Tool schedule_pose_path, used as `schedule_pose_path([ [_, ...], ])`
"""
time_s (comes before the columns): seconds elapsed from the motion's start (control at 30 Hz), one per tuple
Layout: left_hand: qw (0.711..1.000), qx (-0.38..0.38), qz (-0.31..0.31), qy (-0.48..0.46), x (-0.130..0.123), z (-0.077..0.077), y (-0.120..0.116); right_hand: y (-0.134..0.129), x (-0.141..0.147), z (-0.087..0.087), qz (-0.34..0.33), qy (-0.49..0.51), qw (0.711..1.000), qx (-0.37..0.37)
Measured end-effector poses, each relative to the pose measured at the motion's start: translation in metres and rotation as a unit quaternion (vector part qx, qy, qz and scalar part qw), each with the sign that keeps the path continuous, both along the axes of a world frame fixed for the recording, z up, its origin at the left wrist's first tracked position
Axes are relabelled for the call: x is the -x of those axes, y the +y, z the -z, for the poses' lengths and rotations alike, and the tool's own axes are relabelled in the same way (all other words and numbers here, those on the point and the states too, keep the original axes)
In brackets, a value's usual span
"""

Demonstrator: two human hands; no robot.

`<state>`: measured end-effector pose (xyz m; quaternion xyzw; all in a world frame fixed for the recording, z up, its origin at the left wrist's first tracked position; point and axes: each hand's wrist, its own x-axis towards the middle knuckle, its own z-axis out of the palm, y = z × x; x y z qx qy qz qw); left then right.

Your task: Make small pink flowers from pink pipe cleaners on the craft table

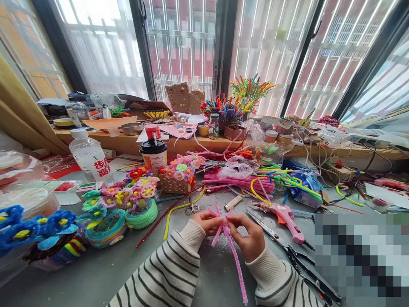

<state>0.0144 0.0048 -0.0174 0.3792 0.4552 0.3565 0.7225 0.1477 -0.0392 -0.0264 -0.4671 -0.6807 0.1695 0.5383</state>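
Observation:
Between my two hands is a pink pipe cleaner point(234, 262), bent into several short loops or arms at the top, with one long end trailing down toward the table's front. My left hand point(207, 221) pinches the bunched part from the left. From the right, my right hand point(248, 235) grips it with thumb and finger. The exact crossing point is partly covered by my fingertips. Just beyond my hands lie small scissors point(192, 207) and a short pale stick-like piece point(233, 203). A pink hot glue gun point(284, 217) and larger scissors point(266, 226) rest to the right.
Pots of pipe-cleaner flowers point(140, 200) crowd the left, near a water bottle point(89, 155) and a lidded cup point(154, 154). A heap of pink pipe cleaners point(238, 183) lies ahead. Pliers point(315, 273) sit at right. A cluttered wooden ledge point(182, 147) runs below the windows.

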Motion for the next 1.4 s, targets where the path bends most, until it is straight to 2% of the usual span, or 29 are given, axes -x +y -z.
schedule_pose_path([
  [0.33,1.000,-0.008,0.013,0.004,0.0042,-0.0033,-0.0009,-0.0001,-0.0031,-0.0006,-0.032,-0.143,0.987,-0.064],
  [0.63,1.000,-0.021,0.009,0.012,0.0025,-0.0017,-0.0017,-0.0025,-0.0001,0.0014,0.001,-0.098,0.994,-0.050],
  [1.0,1.000,-0.017,0.013,0.019,0.0019,-0.0029,-0.0018,-0.0008,-0.0028,0.0008,-0.033,-0.163,0.983,-0.079],
  [1.4,1.000,-0.003,-0.008,-0.001,0.0016,-0.0049,-0.0017,0.0011,-0.0047,0.0048,-0.018,-0.211,0.972,-0.106],
])
